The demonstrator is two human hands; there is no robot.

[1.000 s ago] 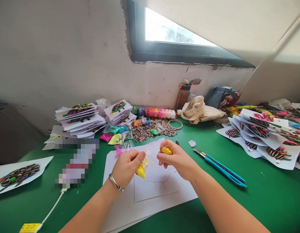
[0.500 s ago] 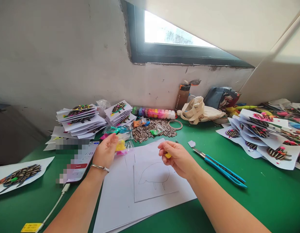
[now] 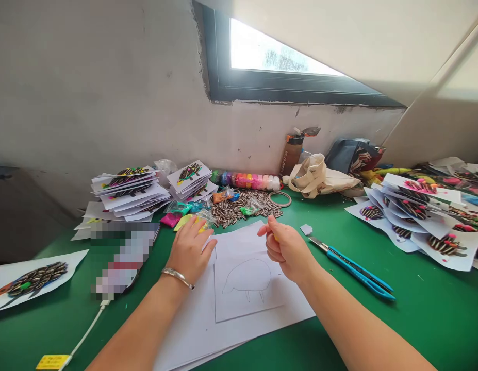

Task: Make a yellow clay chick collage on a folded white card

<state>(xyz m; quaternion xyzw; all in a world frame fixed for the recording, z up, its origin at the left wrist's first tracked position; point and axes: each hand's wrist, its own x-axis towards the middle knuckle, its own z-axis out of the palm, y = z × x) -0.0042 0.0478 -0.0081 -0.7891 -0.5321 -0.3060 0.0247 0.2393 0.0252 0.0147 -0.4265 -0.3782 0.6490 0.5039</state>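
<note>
My right hand (image 3: pixel 285 247) is closed in a loose fist on a small lump of yellow clay (image 3: pixel 276 238), of which only a bit shows. It hovers over the upper right of a white card (image 3: pixel 242 304) with a pencil outline of a rounded, two-legged animal. My left hand (image 3: pixel 192 250), a silver bangle at its wrist, lies palm down with fingers stretched, left of the card. Its fingertips overlap a bag of yellow clay (image 3: pixel 181 221); whether they press on it I cannot tell. Beneath the card are larger white sheets (image 3: pixel 192 330).
Striped sunflower seeds (image 3: pixel 227 208) are heaped behind the sheets, near bagged clay (image 3: pixel 179 207) and a row of coloured tubs (image 3: pixel 246 180). A blue utility knife (image 3: pixel 358 270) lies right, blade out. Stacks of seed-covered cards (image 3: pixel 132 193) flank the work area; a phone (image 3: pixel 132 252) lies left.
The bag of yellow clay has left my left hand's hold and lies on the table. That hand has opened and turned palm down, moving right. My right hand has shifted slightly right, still closed.
</note>
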